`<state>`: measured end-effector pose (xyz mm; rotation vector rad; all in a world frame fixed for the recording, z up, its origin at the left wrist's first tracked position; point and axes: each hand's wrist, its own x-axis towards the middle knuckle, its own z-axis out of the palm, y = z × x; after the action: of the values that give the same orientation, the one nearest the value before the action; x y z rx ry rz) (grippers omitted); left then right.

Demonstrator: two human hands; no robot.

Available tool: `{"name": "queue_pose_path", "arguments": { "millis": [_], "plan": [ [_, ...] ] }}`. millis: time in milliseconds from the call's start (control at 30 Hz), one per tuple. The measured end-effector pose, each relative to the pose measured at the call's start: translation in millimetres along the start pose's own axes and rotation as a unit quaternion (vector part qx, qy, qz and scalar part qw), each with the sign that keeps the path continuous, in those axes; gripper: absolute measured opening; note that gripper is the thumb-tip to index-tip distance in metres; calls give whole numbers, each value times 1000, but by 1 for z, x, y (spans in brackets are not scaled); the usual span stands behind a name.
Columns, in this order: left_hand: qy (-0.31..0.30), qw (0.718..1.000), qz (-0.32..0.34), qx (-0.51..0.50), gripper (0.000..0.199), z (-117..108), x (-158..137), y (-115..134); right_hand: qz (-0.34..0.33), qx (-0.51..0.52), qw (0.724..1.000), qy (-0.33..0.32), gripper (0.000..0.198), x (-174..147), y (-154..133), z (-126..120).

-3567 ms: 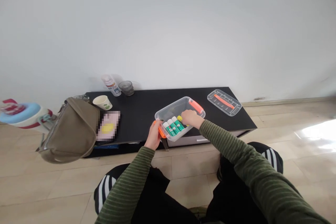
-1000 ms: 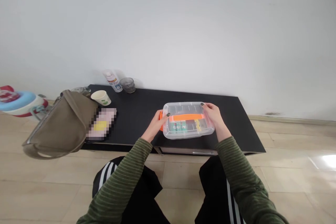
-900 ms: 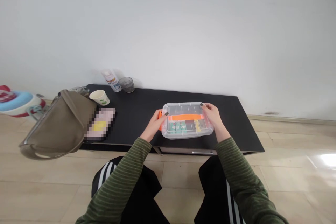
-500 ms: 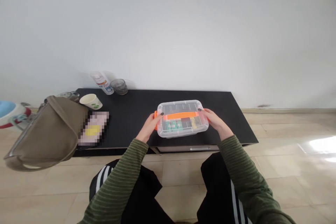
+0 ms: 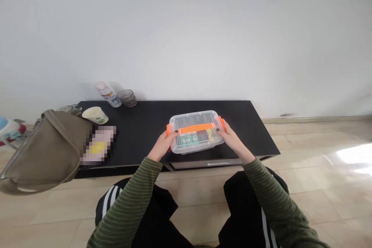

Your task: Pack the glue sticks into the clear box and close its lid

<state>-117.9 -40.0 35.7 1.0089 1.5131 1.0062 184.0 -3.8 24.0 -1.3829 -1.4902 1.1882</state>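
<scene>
Between my two hands is a clear plastic storage box (image 5: 196,141) with a lid, an orange handle (image 5: 196,127) across its top and orange side latches. Green and yellow items show through the lid. My left hand (image 5: 162,143) grips the left end, thumb on the lid and fingers hidden behind the side. At the right end my right hand (image 5: 231,137) holds on the same way, its thumb over the lid's edge. The box is at the front part of the black cabinet top (image 5: 151,120); whether its base touches the surface I cannot tell.
On the cabinet's left part stand a spray can (image 5: 108,95), a dark glass (image 5: 127,98) and a paper cup (image 5: 95,115). A pixelated pink item (image 5: 99,145) lies beside a brown bag (image 5: 49,151) overhanging the front edge. A drawer handle (image 5: 218,163) shows below.
My right hand has shifted down along the box's right end, so the orange latch there now shows. The box is slightly more tilted, and the whole view has moved a little.
</scene>
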Motion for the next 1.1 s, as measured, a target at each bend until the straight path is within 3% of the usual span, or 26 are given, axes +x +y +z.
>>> {"name": "queue_pose_path", "arguments": {
  "millis": [333, 467, 633, 733, 833, 900, 1000, 1033, 1100],
  "plan": [
    [59, 992, 54, 97, 39, -4, 6, -3, 27, -38, 999, 18, 77, -4, -4, 6],
    [73, 977, 37, 197, 37, -3, -1, 4, 2, -57, 998, 23, 73, -7, -5, 9],
    [63, 976, 42, 202, 34, -2, -1, 6, -15, -71, 997, 36, 66, -6, -5, 11],
    [68, 981, 47, 173, 34, -4, 1, 2, -71, -74, 991, 83, 58, -18, -2, 6],
    [75, 984, 41, 159, 36, -10, -1, -2, -101, -66, 978, 168, 40, -49, 16, 2],
    [75, 984, 29, 160, 36, -16, -4, -4, -62, -51, 983, 163, 24, -76, 40, 5],
    [56, 987, 10, 151, 38, -23, -10, -8, 92, -2, 996, 3, 10, -107, 90, 20],
    [53, 988, 7, 143, 39, -25, -12, -9, 177, 38, 983, -22, 6, -112, 107, 27],
    [59, 991, 6, 123, 40, -27, -15, -12, 342, 139, 929, 36, 8, -112, 138, 41]
  ]
}}
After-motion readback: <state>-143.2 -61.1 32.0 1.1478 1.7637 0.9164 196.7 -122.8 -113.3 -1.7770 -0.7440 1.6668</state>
